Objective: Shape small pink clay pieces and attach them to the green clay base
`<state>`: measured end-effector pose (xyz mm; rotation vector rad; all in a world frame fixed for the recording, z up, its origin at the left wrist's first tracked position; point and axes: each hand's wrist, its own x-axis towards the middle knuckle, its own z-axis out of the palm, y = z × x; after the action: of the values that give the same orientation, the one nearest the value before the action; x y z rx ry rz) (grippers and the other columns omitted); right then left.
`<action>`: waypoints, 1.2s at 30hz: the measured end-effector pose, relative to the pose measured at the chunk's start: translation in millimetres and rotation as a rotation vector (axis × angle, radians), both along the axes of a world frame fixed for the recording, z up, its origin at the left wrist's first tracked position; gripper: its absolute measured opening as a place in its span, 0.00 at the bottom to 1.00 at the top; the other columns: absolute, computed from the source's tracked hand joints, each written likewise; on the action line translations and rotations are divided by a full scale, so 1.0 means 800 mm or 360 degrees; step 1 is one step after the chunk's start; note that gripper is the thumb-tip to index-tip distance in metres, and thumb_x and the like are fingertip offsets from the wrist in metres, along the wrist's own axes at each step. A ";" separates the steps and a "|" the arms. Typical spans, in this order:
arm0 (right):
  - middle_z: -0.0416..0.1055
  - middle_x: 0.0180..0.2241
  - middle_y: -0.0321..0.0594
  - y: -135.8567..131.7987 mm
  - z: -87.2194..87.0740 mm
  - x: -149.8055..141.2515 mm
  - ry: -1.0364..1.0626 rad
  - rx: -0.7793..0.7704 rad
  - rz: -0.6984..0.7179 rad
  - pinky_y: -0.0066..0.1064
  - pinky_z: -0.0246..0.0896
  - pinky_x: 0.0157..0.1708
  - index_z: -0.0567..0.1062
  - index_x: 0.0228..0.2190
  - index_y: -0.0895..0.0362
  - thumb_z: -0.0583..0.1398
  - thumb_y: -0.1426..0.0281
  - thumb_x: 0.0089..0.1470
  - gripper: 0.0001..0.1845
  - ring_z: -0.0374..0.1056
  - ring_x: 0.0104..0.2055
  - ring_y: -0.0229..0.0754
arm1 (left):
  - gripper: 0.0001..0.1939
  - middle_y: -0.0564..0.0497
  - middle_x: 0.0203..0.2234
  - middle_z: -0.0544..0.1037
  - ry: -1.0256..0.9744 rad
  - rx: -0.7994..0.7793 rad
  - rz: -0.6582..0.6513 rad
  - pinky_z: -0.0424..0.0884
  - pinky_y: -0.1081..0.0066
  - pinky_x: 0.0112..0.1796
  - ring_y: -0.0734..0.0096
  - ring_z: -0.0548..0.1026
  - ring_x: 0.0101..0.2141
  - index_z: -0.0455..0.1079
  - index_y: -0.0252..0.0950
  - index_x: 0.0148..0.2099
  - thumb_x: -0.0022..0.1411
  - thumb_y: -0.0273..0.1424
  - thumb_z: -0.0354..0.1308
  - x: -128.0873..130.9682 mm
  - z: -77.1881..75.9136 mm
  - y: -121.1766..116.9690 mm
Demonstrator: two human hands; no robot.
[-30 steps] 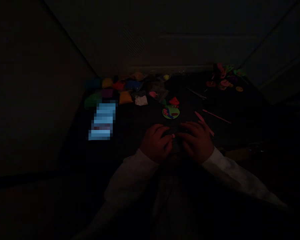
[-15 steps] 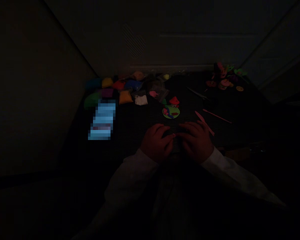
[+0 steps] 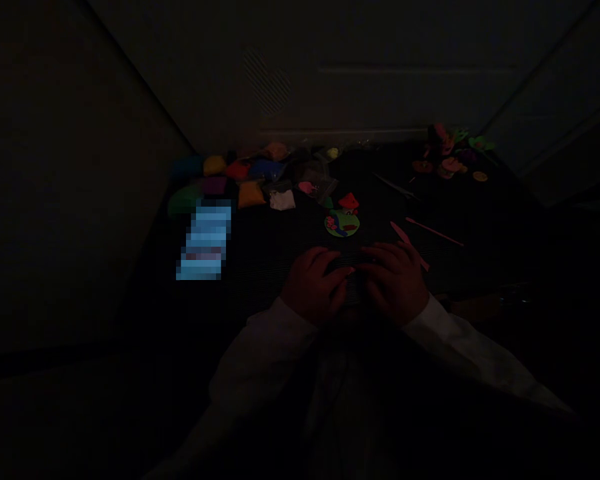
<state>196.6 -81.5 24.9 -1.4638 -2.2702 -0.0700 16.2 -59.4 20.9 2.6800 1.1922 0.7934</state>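
Note:
The light is very dim. My left hand point(image 3: 313, 287) rests at the near edge of the dark table, with a tiny pale pink piece of clay point(image 3: 351, 271) at its fingertips. Facing it, my right hand point(image 3: 393, 280) lies with fingers stretched and slightly curved, the index fingertip close to that piece. Whether it touches the piece is too dark to tell. Just beyond the hands sits a round green clay disc point(image 3: 350, 233) with blue, pink and brown details. A small house with a red roof point(image 3: 349, 201) stands on its back edge. A pink modelling knife point(image 3: 401, 233) lies partly behind my right hand.
A thin pink stick tool point(image 3: 435, 232) and scissors point(image 3: 397, 187) lie to the right. Several bags of coloured clay point(image 3: 251, 195) line the back left, near a lit, blurred phone screen point(image 3: 207, 233). Several finished clay figures point(image 3: 450, 167) crowd the back right corner.
My hands have shifted only slightly, and the tiny piece sits a touch further right at the fingertips. Everything else on the table stays in place.

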 end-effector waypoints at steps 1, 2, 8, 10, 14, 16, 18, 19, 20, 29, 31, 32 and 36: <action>0.64 0.46 0.35 0.000 0.000 0.000 0.0002 0.0002 -0.0004 0.45 0.38 0.51 0.71 0.36 0.53 0.54 0.69 0.45 0.13 0.54 0.50 0.45 | 0.14 0.46 0.43 0.67 0.0008 -0.0004 -0.0002 0.60 0.58 0.44 0.59 0.60 0.46 0.69 0.40 0.43 0.53 0.31 0.50 0.000 0.000 0.000; 0.64 0.46 0.35 0.000 0.000 -0.001 0.0001 -0.0002 -0.0005 0.45 0.38 0.51 0.71 0.35 0.52 0.54 0.69 0.45 0.13 0.54 0.50 0.45 | 0.14 0.46 0.44 0.67 0.0018 -0.0008 -0.0004 0.60 0.58 0.44 0.59 0.60 0.46 0.69 0.40 0.43 0.53 0.31 0.50 0.001 0.001 0.000; 0.63 0.46 0.35 -0.002 0.000 -0.001 0.0003 -0.0005 0.0017 0.45 0.38 0.52 0.71 0.35 0.52 0.55 0.69 0.45 0.12 0.53 0.50 0.45 | 0.14 0.46 0.44 0.67 0.0055 -0.0035 0.0011 0.59 0.56 0.44 0.58 0.59 0.46 0.69 0.39 0.42 0.53 0.32 0.49 0.003 0.002 0.000; 0.63 0.46 0.35 -0.002 0.000 0.000 0.0005 -0.0002 0.0035 0.45 0.37 0.52 0.71 0.35 0.51 0.55 0.69 0.45 0.13 0.53 0.51 0.44 | 0.14 0.46 0.44 0.67 0.0054 -0.0032 0.0003 0.59 0.57 0.44 0.58 0.59 0.46 0.68 0.39 0.42 0.53 0.32 0.49 0.003 0.002 0.000; 0.63 0.46 0.36 -0.001 0.000 0.000 0.0046 0.0044 0.0032 0.44 0.38 0.51 0.71 0.36 0.52 0.55 0.69 0.46 0.12 0.54 0.50 0.44 | 0.12 0.47 0.42 0.69 -0.0017 -0.0001 0.0092 0.60 0.59 0.45 0.60 0.61 0.45 0.69 0.36 0.40 0.53 0.31 0.50 0.001 0.001 0.001; 0.65 0.44 0.36 0.000 0.002 -0.004 0.0077 0.0071 -0.0021 0.43 0.39 0.50 0.71 0.35 0.53 0.54 0.67 0.47 0.11 0.55 0.49 0.43 | 0.11 0.47 0.40 0.70 -0.0085 0.0019 0.0180 0.61 0.59 0.45 0.61 0.62 0.44 0.70 0.35 0.38 0.53 0.30 0.50 -0.001 0.000 0.001; 0.66 0.43 0.36 0.003 0.004 -0.008 0.0075 0.0064 -0.0071 0.44 0.40 0.49 0.72 0.33 0.52 0.54 0.64 0.48 0.10 0.55 0.49 0.44 | 0.10 0.47 0.39 0.71 -0.0146 0.0039 0.0239 0.61 0.59 0.45 0.62 0.62 0.44 0.70 0.35 0.36 0.52 0.29 0.50 -0.002 -0.002 0.002; 0.66 0.44 0.36 0.005 0.005 -0.011 0.0062 0.0044 -0.0083 0.45 0.39 0.49 0.72 0.33 0.51 0.54 0.63 0.49 0.10 0.55 0.49 0.44 | 0.10 0.47 0.38 0.71 -0.0172 0.0051 0.0251 0.61 0.59 0.45 0.62 0.63 0.44 0.70 0.35 0.36 0.52 0.28 0.50 -0.003 -0.003 0.002; 0.65 0.44 0.35 0.006 0.006 -0.013 0.0046 0.0018 -0.0085 0.46 0.39 0.49 0.73 0.32 0.50 0.54 0.62 0.49 0.10 0.54 0.49 0.45 | 0.09 0.47 0.38 0.71 -0.0192 0.0060 0.0257 0.61 0.59 0.45 0.62 0.63 0.43 0.70 0.35 0.35 0.52 0.28 0.50 -0.003 -0.003 0.002; 0.69 0.35 0.37 0.016 0.010 -0.012 0.0200 -0.0063 0.0009 0.41 0.44 0.48 0.70 0.30 0.55 0.52 0.69 0.51 0.08 0.61 0.40 0.39 | 0.08 0.47 0.36 0.71 -0.0292 0.0088 0.0258 0.63 0.61 0.44 0.65 0.65 0.41 0.69 0.34 0.35 0.51 0.27 0.52 -0.004 0.000 0.003; 0.70 0.31 0.38 0.017 0.013 -0.002 0.0417 -0.0015 -0.0101 0.36 0.52 0.44 0.69 0.30 0.57 0.51 0.68 0.52 0.08 0.63 0.36 0.37 | 0.07 0.47 0.35 0.71 -0.0339 0.0097 0.0254 0.63 0.63 0.43 0.66 0.66 0.40 0.69 0.34 0.34 0.51 0.26 0.52 -0.005 0.001 0.004; 0.70 0.30 0.38 0.017 0.014 0.005 0.0540 0.0004 -0.0172 0.34 0.55 0.41 0.69 0.31 0.57 0.52 0.68 0.51 0.08 0.64 0.35 0.37 | 0.07 0.47 0.35 0.72 -0.0369 0.0101 0.0254 0.64 0.63 0.43 0.67 0.67 0.40 0.69 0.34 0.34 0.51 0.26 0.52 -0.006 0.002 0.004; 0.69 0.35 0.38 0.020 0.017 0.031 0.0848 -0.0035 -0.0247 0.33 0.59 0.42 0.68 0.39 0.56 0.53 0.66 0.50 0.13 0.64 0.40 0.39 | 0.07 0.48 0.33 0.72 -0.0501 0.0119 0.0287 0.65 0.64 0.42 0.69 0.68 0.39 0.69 0.34 0.34 0.50 0.25 0.53 -0.008 0.005 0.004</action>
<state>221.7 -65.4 38.7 -1.4561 -1.7337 0.2681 9.4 -56.6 24.8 2.4025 1.3547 1.2543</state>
